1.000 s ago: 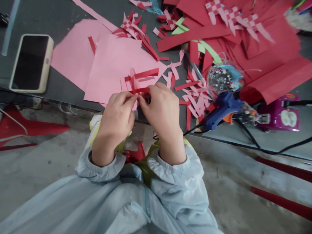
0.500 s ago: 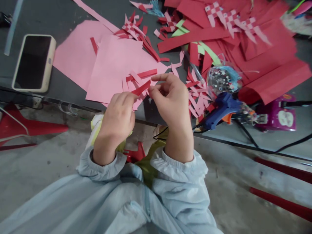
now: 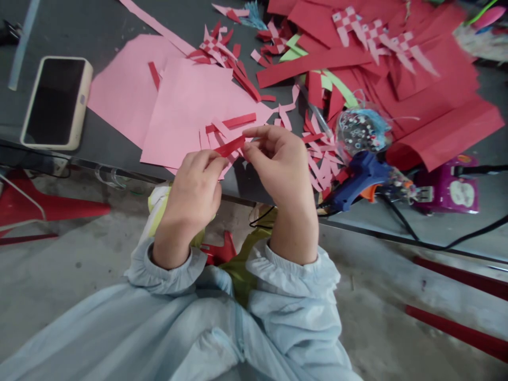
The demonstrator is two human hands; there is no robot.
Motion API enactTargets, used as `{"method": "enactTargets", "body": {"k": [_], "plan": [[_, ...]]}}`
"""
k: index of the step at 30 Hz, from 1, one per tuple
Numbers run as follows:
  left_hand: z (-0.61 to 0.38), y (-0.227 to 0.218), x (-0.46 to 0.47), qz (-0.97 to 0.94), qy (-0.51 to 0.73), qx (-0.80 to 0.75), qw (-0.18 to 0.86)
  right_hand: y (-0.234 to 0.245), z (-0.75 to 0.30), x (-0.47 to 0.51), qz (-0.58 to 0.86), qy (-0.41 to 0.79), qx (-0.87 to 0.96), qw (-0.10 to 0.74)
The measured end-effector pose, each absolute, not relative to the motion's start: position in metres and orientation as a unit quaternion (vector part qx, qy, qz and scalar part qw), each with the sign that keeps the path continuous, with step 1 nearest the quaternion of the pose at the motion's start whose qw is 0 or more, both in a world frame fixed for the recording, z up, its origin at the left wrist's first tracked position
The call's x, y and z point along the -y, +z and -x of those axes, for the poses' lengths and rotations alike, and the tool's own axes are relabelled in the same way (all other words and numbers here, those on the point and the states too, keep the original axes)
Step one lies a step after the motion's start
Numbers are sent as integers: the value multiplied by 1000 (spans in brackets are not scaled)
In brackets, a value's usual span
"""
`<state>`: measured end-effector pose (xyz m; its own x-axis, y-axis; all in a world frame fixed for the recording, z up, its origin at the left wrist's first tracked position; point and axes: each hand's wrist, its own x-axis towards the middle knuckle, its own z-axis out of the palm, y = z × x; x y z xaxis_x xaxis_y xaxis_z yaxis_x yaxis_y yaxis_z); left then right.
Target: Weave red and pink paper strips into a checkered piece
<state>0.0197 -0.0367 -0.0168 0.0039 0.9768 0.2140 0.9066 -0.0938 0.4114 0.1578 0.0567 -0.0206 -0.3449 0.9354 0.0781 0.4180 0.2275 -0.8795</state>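
Observation:
A short red paper strip (image 3: 230,146) stretches between my two hands, just above the table's near edge. My left hand (image 3: 194,185) pinches its left end, fingers closed. At the other end, the thumb and a fingertip of my right hand (image 3: 280,161) close on the strip, with the index finger extended above it. Behind the hands lie pink paper sheets (image 3: 186,106), topped by another red strip (image 3: 240,121) and several small pink strips (image 3: 218,129). Part of the held strip is hidden by the left fingers.
A phone (image 3: 55,103) lies at left. Stacked red paper (image 3: 420,100) with woven paper fish (image 3: 373,34) fills the right. Pink scraps (image 3: 323,159), a bag of beads (image 3: 361,132), a blue glue gun (image 3: 357,180) and a purple box (image 3: 448,188) with black cables are nearer.
Both hands stay nearly in place on the red strip. My right hand has dipped slightly, and the strip lies a little flatter. The view has shifted slightly.

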Motion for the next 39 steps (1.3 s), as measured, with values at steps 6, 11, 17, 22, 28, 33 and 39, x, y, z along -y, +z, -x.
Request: {"method": "enactTargets", "body": {"k": [6, 11, 17, 22, 28, 33, 39], "plan": [[-20, -17, 37, -703, 220, -672, 74, -24, -159, -61, 467, 428, 702, 325], [-22, -18, 36, -698, 213, -681, 69, -25, -159, -67, 448, 505, 636, 373], [-25, -18, 35, -705, 180, -683, 58, -20, -159, -70, 445, 542, 597, 389], [-30, -20, 34, -701, 162, -693, 49, -19, -159, -68, 435, 550, 611, 368], [-37, -24, 33, -683, 155, -713, 23, -14, -158, -63, 429, 522, 644, 358], [-41, -22, 32, -678, 142, -721, 18, -7, -161, -59, 441, 452, 699, 335], [-42, -23, 32, -676, 141, -723, 25, 1, -173, -56, 493, 329, 770, 238]]}}
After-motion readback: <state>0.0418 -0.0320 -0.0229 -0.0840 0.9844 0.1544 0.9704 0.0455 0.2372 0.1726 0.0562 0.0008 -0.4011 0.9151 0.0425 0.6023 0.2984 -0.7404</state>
